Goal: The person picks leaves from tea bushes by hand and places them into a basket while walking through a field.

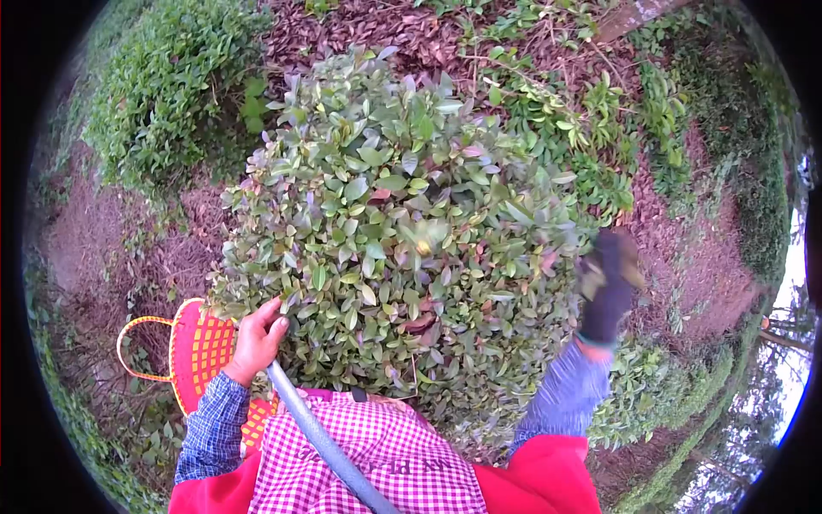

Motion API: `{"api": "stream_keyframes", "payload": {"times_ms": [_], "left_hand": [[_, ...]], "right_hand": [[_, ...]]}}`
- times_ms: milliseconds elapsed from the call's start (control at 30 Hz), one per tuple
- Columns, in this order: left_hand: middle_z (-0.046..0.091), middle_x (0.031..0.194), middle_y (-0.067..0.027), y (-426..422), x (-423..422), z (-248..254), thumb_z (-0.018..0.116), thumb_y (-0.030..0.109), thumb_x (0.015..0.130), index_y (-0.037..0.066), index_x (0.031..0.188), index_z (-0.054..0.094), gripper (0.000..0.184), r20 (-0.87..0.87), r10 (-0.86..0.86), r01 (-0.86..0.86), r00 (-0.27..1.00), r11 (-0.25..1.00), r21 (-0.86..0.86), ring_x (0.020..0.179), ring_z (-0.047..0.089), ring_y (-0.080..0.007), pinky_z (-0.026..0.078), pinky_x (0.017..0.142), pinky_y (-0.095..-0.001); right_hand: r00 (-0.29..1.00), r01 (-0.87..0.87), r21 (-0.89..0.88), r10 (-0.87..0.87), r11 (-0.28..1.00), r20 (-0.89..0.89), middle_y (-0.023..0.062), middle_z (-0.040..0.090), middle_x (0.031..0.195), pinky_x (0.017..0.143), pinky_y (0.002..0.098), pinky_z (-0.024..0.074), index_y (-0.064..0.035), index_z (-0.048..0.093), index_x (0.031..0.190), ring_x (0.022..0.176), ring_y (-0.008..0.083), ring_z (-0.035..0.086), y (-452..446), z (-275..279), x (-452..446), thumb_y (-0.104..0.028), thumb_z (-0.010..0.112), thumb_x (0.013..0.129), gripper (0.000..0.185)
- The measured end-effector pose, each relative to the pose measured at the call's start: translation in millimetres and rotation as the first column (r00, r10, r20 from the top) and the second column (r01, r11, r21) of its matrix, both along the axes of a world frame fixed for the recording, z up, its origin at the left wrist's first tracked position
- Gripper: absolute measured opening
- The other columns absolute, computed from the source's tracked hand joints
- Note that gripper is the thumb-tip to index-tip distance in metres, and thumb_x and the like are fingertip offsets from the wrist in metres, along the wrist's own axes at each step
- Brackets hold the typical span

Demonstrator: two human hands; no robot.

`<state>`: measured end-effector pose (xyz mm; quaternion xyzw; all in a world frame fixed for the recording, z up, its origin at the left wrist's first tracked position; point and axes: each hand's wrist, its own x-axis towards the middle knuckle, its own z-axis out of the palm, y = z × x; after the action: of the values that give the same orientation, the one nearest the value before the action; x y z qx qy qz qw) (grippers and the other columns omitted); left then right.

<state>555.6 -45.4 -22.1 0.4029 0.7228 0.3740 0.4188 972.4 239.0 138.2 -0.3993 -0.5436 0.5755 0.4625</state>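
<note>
My left hand point(259, 336) is bare and at the left edge of a dense leafy bush point(377, 214). Its fingers are curled with the thumb close to them; what they grip is hidden. Just below this hand a grey tube point(321, 437) runs down across my front toward my body. My right hand point(610, 278), in a dark glove, is at the bush's right side and smeared by motion, so its fingers cannot be made out. A red and yellow woven basket point(205, 351) with a looped handle is beside my left hand, partly covered by the forearm.
Another green bush point(171, 94) grows at the upper left. Brown leaf litter point(368, 34) covers the ground behind the middle bush. Leafy low shoots point(591, 128) and a tree trunk point(638, 17) are at the upper right. My checked pink apron point(368, 454) is against the bush's near side.
</note>
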Motion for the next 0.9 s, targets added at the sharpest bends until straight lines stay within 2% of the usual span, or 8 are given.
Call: {"api": "stream_keyframes", "payload": {"times_ms": [200,267,400,467,567,667,800,900], "left_hand": [[0.062,0.074,-0.0061,-1,-4,10,0.061,0.006,0.082,-0.004,0.117,0.052,0.038,-0.018,-0.074,0.071,0.997,0.988,-0.134,0.069,0.057,-0.0096,0.048,0.065,-0.0262],[0.063,0.075,-0.0073,-5,-4,11,0.061,0.006,0.082,-0.004,0.117,0.053,0.037,-0.067,-0.065,0.058,0.996,0.993,-0.099,0.069,0.058,-0.0107,0.049,0.065,-0.0268],[0.064,0.077,-0.0088,-4,-5,10,0.060,0.007,0.082,-0.004,0.117,0.053,0.037,-0.033,-0.032,0.028,0.999,0.993,-0.111,0.069,0.060,-0.0117,0.049,0.066,-0.0266],[0.064,0.077,-0.0082,2,-5,13,0.060,0.006,0.082,-0.004,0.117,0.053,0.037,-0.029,-0.025,0.022,0.999,0.997,-0.075,0.069,0.058,-0.0100,0.048,0.066,-0.0253],[0.063,0.077,-0.0065,11,-3,31,0.058,0.005,0.082,-0.004,0.118,0.052,0.037,0.015,-0.064,0.066,0.998,0.981,-0.183,0.070,0.056,-0.0081,0.048,0.065,-0.0241],[0.064,0.078,-0.0063,4,-5,10,0.059,0.007,0.082,-0.004,0.118,0.052,0.038,-0.013,-0.045,0.044,0.999,0.997,-0.059,0.069,0.056,-0.0084,0.048,0.065,-0.0253],[0.064,0.078,-0.0079,7,-4,18,0.061,0.008,0.082,-0.003,0.118,0.053,0.038,-0.092,-0.072,0.070,0.993,0.997,-0.024,0.068,0.057,-0.0097,0.048,0.065,-0.0265],[0.064,0.077,-0.0113,4,-6,20,0.062,0.009,0.081,-0.002,0.117,0.054,0.039,-0.079,-0.093,0.085,0.993,0.991,-0.105,0.067,0.059,-0.0127,0.049,0.066,-0.0273]], "right_hand": [[0.874,-0.064,-0.363,0.228,0.930,0.430,0.0040,0.059,0.074,0.057,0.0216,0.0443,-0.0073,0.046,0.128,0.062,0.0079,0.055,27,-66,-99,-0.017,0.053,0.088,0.042],[0.632,-0.404,0.232,0.087,0.885,0.770,0.0086,0.067,0.094,0.058,0.0309,0.0493,-0.0062,0.055,0.117,0.059,0.0200,0.058,26,-81,-116,-0.018,0.056,0.088,0.032],[0.582,-0.415,0.135,0.148,0.900,0.799,0.0119,0.067,0.096,0.076,0.0275,0.0479,-0.0009,0.060,0.109,0.084,0.0202,0.064,3,-61,-126,-0.009,0.058,0.084,0.026],[0.964,-0.200,-0.037,0.203,0.979,0.174,0.0050,0.065,0.098,0.077,0.0272,0.0471,-0.0036,0.063,0.105,0.087,0.0130,0.059,-14,-82,-94,-0.012,0.055,0.086,0.023],[0.808,-0.482,0.095,0.483,0.871,-0.337,0.0037,0.061,0.091,0.063,0.0227,0.0472,-0.0065,0.057,0.110,0.076,0.0104,0.058,7,12,-83,-0.026,0.055,0.088,0.030],[0.806,-0.008,0.584,-0.340,0.812,0.485,0.0039,0.058,0.080,0.054,0.0220,0.0473,-0.0035,0.055,0.113,0.063,0.0080,0.056,16,15,-93,-0.030,0.052,0.091,0.034],[0.901,0.028,-0.257,0.087,0.966,0.425,0.0016,0.057,0.080,0.056,0.0216,0.0450,-0.0039,0.051,0.123,0.062,0.0081,0.054,53,-21,-137,-0.015,0.053,0.088,0.037],[0.900,-0.171,-0.199,0.235,0.965,0.367,0.0049,0.063,0.086,0.055,0.0260,0.0461,-0.0009,0.052,0.120,0.066,0.0140,0.060,72,-71,-159,-0.024,0.058,0.086,0.042]]}}
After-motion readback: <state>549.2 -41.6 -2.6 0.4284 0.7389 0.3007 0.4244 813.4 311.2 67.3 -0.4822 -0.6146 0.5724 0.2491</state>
